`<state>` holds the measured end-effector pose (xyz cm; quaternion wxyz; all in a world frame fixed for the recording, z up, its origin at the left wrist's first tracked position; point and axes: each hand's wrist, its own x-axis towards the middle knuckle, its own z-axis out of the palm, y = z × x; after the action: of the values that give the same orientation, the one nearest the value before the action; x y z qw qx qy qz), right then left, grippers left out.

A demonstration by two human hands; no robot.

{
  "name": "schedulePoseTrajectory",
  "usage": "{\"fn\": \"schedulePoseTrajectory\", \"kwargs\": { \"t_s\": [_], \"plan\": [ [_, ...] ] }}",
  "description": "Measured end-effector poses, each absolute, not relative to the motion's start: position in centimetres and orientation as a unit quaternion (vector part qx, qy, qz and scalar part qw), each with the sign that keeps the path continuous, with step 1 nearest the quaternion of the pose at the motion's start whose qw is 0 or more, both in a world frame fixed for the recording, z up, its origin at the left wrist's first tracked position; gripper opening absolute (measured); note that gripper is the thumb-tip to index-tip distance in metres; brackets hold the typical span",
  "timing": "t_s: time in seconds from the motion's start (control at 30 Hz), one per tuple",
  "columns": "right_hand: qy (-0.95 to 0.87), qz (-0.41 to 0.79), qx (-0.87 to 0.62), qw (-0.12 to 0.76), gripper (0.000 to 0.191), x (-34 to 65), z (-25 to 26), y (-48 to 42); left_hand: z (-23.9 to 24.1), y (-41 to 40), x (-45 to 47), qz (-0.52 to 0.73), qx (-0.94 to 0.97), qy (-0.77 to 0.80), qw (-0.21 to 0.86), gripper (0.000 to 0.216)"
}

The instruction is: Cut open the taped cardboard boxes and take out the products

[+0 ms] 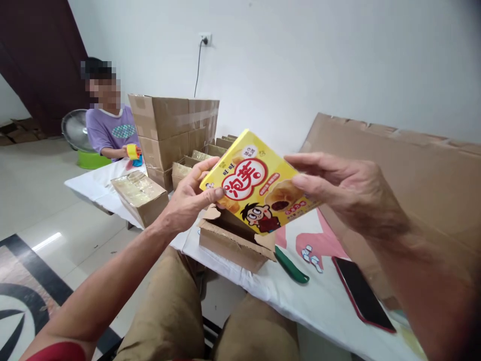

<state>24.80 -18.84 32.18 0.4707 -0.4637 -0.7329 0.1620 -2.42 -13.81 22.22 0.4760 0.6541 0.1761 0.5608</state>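
One yellow box (259, 186), tilted, above open carton (232, 249) on worktop (323, 298). Left hand (186, 200), right hand (345, 188): fingers grasping opposite ends. Step in hand, seemingly: steadying box over carton. Next move likely calls for levelling, squaring to opening.

We count one left hand (190, 191), one right hand (340, 188), one yellow box (255, 185) — one phone (363, 293), one fan (76, 129), one co-worker (108, 128)

Over there, mid-frame, a snack box (255, 188) is above a carton (231, 250) on the desk (319, 311); a phone (363, 293) lies lower right.
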Motion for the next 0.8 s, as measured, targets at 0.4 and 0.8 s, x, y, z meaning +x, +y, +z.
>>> {"fn": "schedulePoseTrajectory", "kwargs": {
  "t_s": [0.4,0.8],
  "plan": [
    [-0.649,0.145,-0.299,0.684,0.055,25.6,34.4,-16.6,27.8,-10.8,1.4,0.672,0.506,0.082,0.534,0.062],
    [-0.691,0.194,-0.333,0.612,0.057,19.2,30.4,-11.6,22.2,-10.2,-3.7,0.745,0.373,0.196,0.518,0.076]
  ]
}}
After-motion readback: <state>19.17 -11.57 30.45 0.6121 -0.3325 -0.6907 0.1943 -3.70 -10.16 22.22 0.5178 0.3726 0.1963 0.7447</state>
